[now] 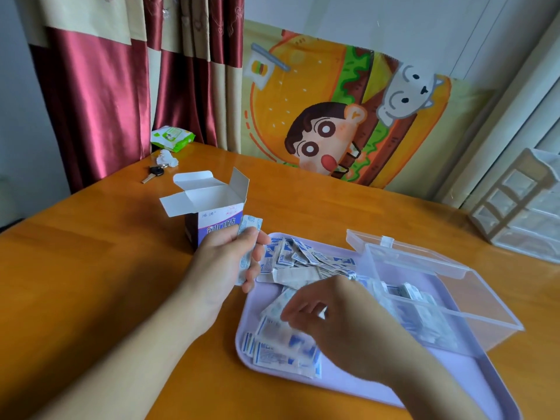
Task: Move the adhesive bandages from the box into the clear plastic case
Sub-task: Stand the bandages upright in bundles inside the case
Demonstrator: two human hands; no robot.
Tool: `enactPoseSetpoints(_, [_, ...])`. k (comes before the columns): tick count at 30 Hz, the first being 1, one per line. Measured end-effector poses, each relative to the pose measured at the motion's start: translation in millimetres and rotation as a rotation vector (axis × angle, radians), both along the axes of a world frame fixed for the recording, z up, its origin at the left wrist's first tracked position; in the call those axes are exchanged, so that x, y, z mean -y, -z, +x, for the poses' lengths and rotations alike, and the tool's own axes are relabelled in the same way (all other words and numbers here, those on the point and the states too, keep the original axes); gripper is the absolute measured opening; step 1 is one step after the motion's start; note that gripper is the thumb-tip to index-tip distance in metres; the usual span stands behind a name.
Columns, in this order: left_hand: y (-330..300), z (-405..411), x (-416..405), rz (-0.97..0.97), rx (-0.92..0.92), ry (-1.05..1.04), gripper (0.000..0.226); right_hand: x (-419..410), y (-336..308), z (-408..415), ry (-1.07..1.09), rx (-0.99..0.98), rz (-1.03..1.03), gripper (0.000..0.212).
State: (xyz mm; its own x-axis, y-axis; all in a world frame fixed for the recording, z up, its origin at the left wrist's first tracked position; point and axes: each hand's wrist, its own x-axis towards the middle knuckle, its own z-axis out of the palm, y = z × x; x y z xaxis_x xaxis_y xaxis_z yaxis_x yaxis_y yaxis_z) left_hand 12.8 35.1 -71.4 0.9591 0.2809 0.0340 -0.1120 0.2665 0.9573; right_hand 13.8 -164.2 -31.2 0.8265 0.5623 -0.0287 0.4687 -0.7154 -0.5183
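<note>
**Hands sort loose bandages over a lilac tray**

A person's left hand (233, 253) is raised just in front of the opened bandage box (209, 213), its fingers curled around a small stack of wrapped bandages (247, 237) held upright between thumb and fingers. The left forearm runs in from the lower left across the orange wooden table (91, 253). The right hand (333, 316) reaches in from the lower right, palm down over the lilac tray (363, 386), its fingers bent towards a cluster of loose bandages (285, 350); motion blur makes it impossible to tell whether they pinch one. More bandages lie heaped across the tray's far side (306, 259). The clear plastic case (448, 301) sits on the tray's right half, lid swung back, with some bandages already inside. The box stands upright on the table beside the tray's far left corner, flaps spread. A key (153, 174), a green wipes packet (172, 137) and a small drawer unit (521, 204) sit at the table's edges.
</note>
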Motion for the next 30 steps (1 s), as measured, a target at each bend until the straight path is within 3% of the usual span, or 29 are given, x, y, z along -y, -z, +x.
enactPoseSetpoints(5, [2, 0, 1, 0.017, -0.008, -0.003, 0.025, 4, 15, 8, 0.03, 0.339, -0.162, 0.057])
enactPoseSetpoints(7, [3, 1, 1, 0.016, -0.009, -0.006, 0.026, 2, 15, 15, -0.074, 0.364, -0.251, 0.074])
enactPoseSetpoints(9, [4, 1, 1, 0.007, -0.013, -0.004, 0.027, -6, 16, 19, -0.22, 0.373, -0.341, 0.078])
enactPoseSetpoints(12, [3, 1, 1, 0.003, -0.022, 0.004, 0.027, -15, 16, 25, -0.356, 0.405, -0.427, 0.077])
enactPoseSetpoints(23, [1, 0, -1, -0.002, -0.024, -0.003, 0.026, -25, 12, 40, -0.428, 0.403, -0.396, 0.044])
enactPoseSetpoints(27, [1, -1, -1, 0.018, -0.018, -0.009, 0.026, -26, 13, 41, -0.415, 0.368, -0.367, 0.034])
enactPoseSetpoints(30, [-2, -2, -2, -0.014, 0.003, -0.039, 0.026, -27, 8, 42, -0.331, 0.28, -0.235, 0.021])
